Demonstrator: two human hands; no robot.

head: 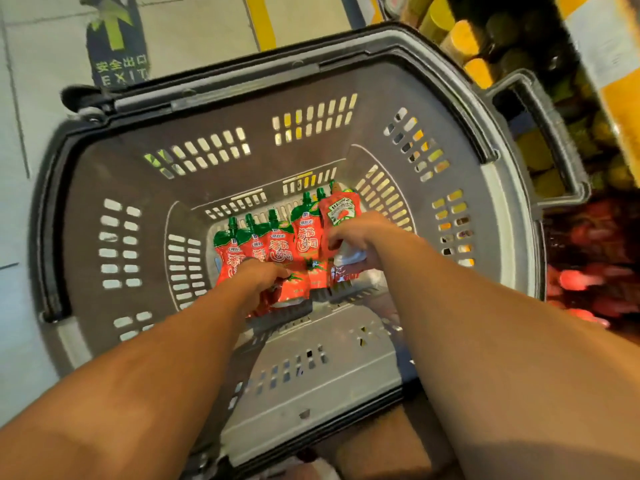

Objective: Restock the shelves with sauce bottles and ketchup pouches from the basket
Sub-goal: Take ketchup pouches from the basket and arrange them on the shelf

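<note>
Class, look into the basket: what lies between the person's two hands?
In the head view, red ketchup pouches with green spouts fill the gap between the left hand and right hand, lying on the floor of the basket.

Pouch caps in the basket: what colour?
Green caps on red ketchup pouches; head view shows them.

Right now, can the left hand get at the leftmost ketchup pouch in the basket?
Probably yes: the left hand is already down among the pouches, and the leftmost ketchup pouch lies uncovered just beside it in the basket.
</note>
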